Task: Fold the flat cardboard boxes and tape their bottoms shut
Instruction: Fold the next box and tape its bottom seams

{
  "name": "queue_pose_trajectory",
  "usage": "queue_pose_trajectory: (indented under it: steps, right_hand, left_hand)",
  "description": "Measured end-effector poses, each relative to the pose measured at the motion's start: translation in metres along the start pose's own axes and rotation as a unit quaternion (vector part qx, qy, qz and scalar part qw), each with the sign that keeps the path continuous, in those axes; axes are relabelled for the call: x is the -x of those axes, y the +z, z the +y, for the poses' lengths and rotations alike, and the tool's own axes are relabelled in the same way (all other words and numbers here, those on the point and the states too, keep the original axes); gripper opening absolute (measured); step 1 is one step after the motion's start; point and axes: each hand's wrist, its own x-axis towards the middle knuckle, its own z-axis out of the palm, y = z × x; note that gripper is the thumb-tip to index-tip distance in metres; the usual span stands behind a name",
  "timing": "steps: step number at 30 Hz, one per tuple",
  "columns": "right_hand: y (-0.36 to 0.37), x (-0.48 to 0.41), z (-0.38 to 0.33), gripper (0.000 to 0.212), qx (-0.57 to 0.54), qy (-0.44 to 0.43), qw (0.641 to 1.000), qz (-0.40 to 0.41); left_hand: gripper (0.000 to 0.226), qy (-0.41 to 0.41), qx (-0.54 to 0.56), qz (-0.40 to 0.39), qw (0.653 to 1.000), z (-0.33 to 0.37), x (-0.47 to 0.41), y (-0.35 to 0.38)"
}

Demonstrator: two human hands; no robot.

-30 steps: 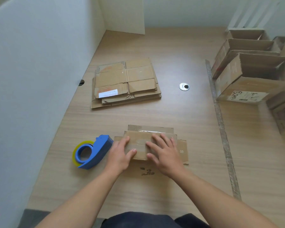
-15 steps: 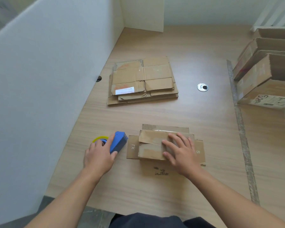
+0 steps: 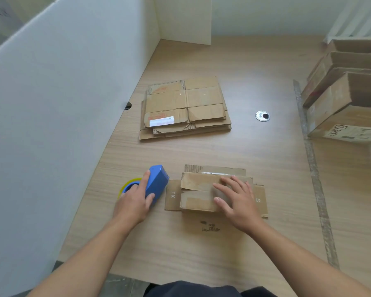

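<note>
A small cardboard box [image 3: 198, 192] stands bottom-up on the wooden table, its flaps folded inward. My right hand [image 3: 237, 198] presses flat on those flaps with straight fingers. Left of the box sits a blue tape dispenser [image 3: 156, 182] holding a yellow-edged tape roll [image 3: 129, 183]. My left hand [image 3: 135, 200] grips the dispenser, thumb on its right side and fingers over its left. A stack of flat cardboard boxes [image 3: 185, 108] lies farther back at the table's middle.
A white partition wall [image 3: 58, 108] runs along the left edge. Several assembled cardboard boxes [image 3: 347, 97] are piled at the right. A round metal cable grommet [image 3: 262, 115] sits in the table [image 3: 255, 155]. A grey seam strip [image 3: 313, 172] runs front to back.
My left hand left the box flaps, moved left and took hold of the blue tape dispenser. My right hand stayed pressing on the flaps. The view shifted left.
</note>
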Motion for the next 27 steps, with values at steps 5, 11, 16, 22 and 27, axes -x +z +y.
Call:
queue_pose_trajectory:
  steps: [5,11,16,22,27]
  right_hand:
    - [-0.02,-0.001,-0.005,0.038,-0.157,0.028,0.987,-0.02]
    - [-0.03,0.002,-0.001,0.042,-0.257,0.033,0.965,-0.032]
    - [-0.031,0.003,0.001,0.049,-0.285,0.032,0.958,-0.027]
    - [-0.016,0.0,0.005,0.011,-0.245,0.036,0.967,0.054]
    - [-0.014,0.001,0.007,0.011,-0.261,0.057,0.959,0.094]
  left_hand:
    - [0.069,0.186,0.051,0.053,0.98,0.01,0.007,-0.037]
    - [0.059,0.476,-0.079,0.122,0.867,0.045,-0.007,-0.032]
    - [0.099,0.523,-0.109,0.094,0.84,0.067,-0.015,-0.022]
    - [0.057,0.522,-0.115,0.076,0.842,0.082,-0.018,-0.02]
    - [0.065,0.506,-0.112,0.041,0.854,0.086,-0.017,-0.019]
